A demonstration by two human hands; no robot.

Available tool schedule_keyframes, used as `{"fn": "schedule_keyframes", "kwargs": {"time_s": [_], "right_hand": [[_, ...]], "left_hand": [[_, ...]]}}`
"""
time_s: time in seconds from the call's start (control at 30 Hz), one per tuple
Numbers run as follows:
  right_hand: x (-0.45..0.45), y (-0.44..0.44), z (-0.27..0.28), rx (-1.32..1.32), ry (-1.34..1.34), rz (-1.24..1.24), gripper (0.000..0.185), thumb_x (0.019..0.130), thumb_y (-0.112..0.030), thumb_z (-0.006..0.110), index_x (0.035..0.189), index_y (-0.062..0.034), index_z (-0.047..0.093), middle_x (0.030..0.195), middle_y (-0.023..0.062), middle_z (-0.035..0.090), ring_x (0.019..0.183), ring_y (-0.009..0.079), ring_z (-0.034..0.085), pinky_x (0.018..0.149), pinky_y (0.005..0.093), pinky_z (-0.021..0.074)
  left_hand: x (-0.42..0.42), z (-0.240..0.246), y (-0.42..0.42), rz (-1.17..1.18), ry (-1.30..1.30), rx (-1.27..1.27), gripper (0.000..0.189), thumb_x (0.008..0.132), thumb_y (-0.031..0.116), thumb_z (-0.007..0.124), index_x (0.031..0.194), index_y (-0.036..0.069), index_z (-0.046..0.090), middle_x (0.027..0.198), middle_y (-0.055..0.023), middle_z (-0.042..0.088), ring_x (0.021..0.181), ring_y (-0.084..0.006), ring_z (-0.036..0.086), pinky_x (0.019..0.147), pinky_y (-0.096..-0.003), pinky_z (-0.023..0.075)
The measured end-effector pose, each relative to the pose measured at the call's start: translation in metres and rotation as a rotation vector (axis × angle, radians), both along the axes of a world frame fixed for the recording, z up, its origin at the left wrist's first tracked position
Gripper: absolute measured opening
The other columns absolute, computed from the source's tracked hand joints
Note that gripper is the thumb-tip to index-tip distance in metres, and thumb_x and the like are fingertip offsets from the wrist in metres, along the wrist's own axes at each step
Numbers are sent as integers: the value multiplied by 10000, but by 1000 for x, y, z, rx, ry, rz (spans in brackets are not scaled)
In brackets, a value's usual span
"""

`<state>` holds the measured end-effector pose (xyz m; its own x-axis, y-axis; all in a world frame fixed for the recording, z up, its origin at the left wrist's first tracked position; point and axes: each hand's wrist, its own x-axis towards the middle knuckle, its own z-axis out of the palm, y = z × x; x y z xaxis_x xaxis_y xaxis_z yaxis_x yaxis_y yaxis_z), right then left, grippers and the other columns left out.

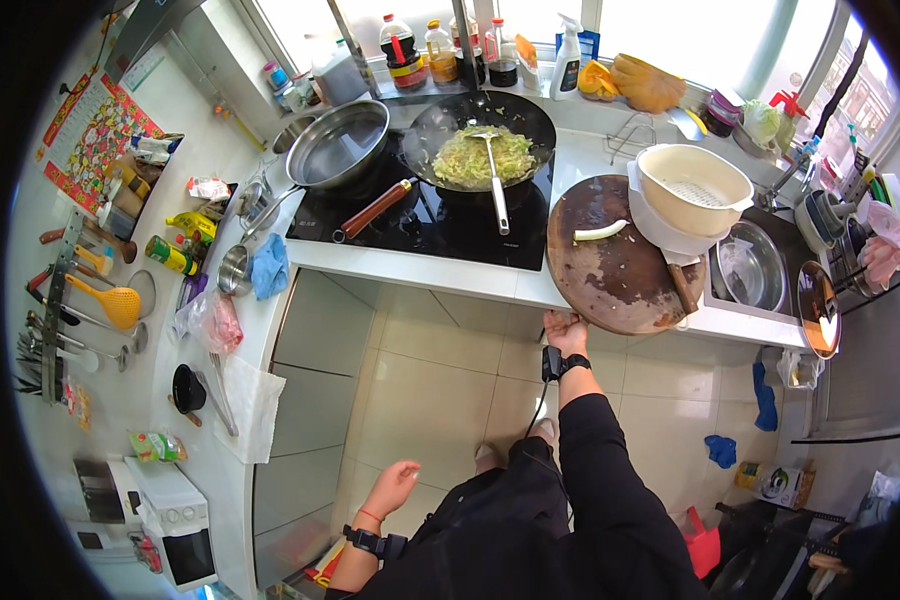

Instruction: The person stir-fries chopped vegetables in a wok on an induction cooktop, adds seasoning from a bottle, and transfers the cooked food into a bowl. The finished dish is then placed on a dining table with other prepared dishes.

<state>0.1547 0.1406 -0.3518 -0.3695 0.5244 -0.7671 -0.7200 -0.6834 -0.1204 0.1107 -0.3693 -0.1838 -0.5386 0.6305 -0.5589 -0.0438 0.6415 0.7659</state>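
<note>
My right hand [566, 331] reaches to the counter's front edge, touching it or close to it beside a round wooden cutting board [607, 277]; its fingers are partly hidden. On the board lie a white vegetable piece [601, 231] and a cleaver, its wooden handle [681, 289] showing beside stacked plastic baskets [690, 184]. My left hand [396, 480] hangs over the floor, fingers loosely curled, holding nothing visible. Behind the counter edge, a black wok [427, 146] holds shredded green vegetable [465, 161] with a metal spatula [496, 187] resting in it; faint steam shows.
A steel pan [337, 146] of liquid stands left of the wok on the black cooktop [450, 232]. A sink with a steel basin [754, 262] lies right. Bagged meat [221, 326] and a blue cloth [270, 266] lie on the left counter. Bottles [441, 52] line the sill.
</note>
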Motion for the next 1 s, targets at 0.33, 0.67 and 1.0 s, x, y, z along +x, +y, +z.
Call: {"fn": "schedule_keyframes", "kwargs": {"time_s": [0.33, 0.67, 1.0], "right_hand": [[-30, -10, 5, 111, 44, 37, 706, 952, -724, 268, 1441, -219, 330, 1566, 85, 312, 1393, 325, 354, 1102, 514, 287], [-21, -37, -28, 89, -298, 127, 651, 962, -728, 317, 966, -90, 447, 869, 147, 676, 832, 322, 667, 794, 406, 486], [-10, -87, -7, 380, -586, 290, 242, 1011, -293, 557, 1057, -79, 454, 863, 109, 634, 658, 220, 691, 480, 263, 480]], "left_hand": [[12, -5, -27, 82, -16, -71, 257, 941, 149, 648, 1169, 31, 642, 1009, -35, 680, 884, -106, 614, 807, -282, 514], [12, 2, -9, 24, -24, -19, 248, 961, 131, 595, 1172, 2, 622, 998, -78, 692, 910, -140, 649, 843, -300, 520], [5, -14, -15, 8, -77, 43, 252, 960, 124, 598, 1176, -5, 615, 1004, -76, 684, 917, -148, 646, 849, -297, 520]]}}
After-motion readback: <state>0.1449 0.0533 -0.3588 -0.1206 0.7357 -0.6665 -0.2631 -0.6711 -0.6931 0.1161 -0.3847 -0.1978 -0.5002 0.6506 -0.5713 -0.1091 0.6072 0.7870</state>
